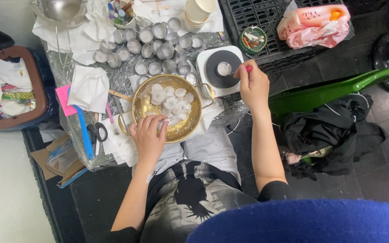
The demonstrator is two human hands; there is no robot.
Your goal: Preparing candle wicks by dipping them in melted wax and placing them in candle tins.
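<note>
My left hand [148, 135] rests on the near rim of a brass bowl [190, 123] and grips metal tongs [169, 120] that reach into it. White wax discs [171, 97] lie piled inside the bowl. My right hand [253, 85] is raised beside a small white hotplate [205, 60], pinching a thin tool with a red tip [249, 68]. On the hotplate's dark round top stands a small metal cup [223, 68] holding pale wax. The tool's point reaches toward that cup.
Several empty metal tealight cups [156, 42] crowd the foil-covered table behind the bowl. White tissues [89, 87], scissors [99, 131] and a blue tool [84, 132] lie left. A brown bin [39, 96] stands far left, a black crate [266, 22] and green frame [329, 90] right.
</note>
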